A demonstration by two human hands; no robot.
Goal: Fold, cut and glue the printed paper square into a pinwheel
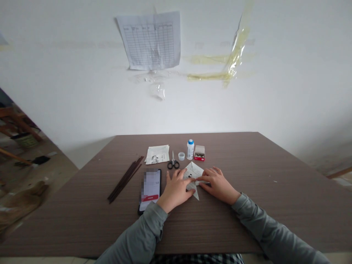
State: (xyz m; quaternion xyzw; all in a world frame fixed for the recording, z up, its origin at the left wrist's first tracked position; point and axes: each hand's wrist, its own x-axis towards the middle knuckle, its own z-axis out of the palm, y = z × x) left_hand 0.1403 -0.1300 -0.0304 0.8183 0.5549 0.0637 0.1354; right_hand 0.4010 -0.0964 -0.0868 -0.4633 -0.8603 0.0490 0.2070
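A folded piece of printed paper [194, 170] lies on the brown table [247, 205], pointed at its near end. My left hand [176, 190] rests flat on its left part, fingers spread. My right hand [217, 183] presses on its right part, with the fingers stretched toward the fold. Neither hand grips anything. Grey sleeves cover both arms.
A phone [150, 190] lies left of my left hand, beside several dark thin sticks [125, 179]. Behind the paper are scissors [173, 163], a stack of paper sheets [157, 154], a small tape roll [181, 156], a white bottle with blue cap [190, 149] and a small box [199, 153].
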